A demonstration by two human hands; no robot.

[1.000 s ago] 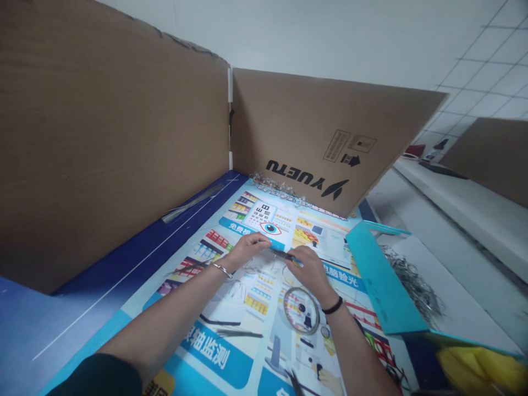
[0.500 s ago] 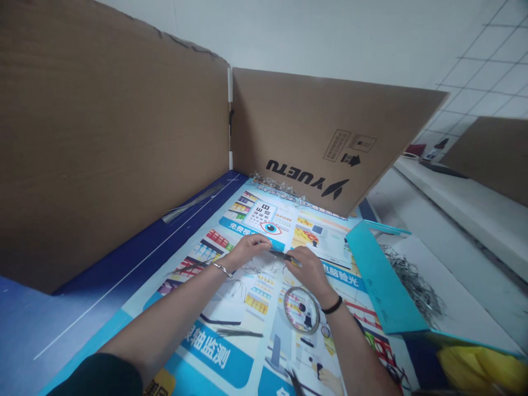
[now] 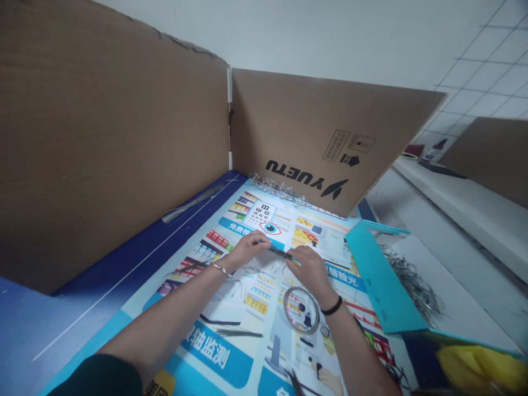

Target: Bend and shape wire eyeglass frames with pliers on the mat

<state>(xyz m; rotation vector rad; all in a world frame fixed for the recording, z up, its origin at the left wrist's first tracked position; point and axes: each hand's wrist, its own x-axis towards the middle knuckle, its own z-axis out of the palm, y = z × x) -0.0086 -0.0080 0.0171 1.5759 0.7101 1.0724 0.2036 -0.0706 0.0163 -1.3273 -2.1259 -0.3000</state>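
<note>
A pair of pliers (image 3: 281, 253) with dark jaws and a bit of yellow at the handle is gripped in my right hand (image 3: 308, 269), its jaws pointing left. The jaws reach to the fingertips of my left hand (image 3: 250, 248), which are pinched together. Whatever lies between those fingertips is too small to make out. Thin wire pieces (image 3: 264, 269) lie on the printed sheet below both hands. Closer to me, a coil of wire (image 3: 302, 331) rests beside my right forearm. A bundle of straight wires (image 3: 239, 333) lies left of the coil.
Cardboard panels (image 3: 124, 137) stand at the left and back (image 3: 305, 126). Tangled wire bits (image 3: 276, 184) line the back panel's foot. A turquoise box (image 3: 383, 286) at right holds a wire heap (image 3: 412, 286). Yellow material (image 3: 482, 366) and a dark pointed tool (image 3: 295, 380) are near the front.
The pliers' jaws have turned slightly and look narrower now. Both hands stay at almost the same spot, with the right hand a touch higher.
</note>
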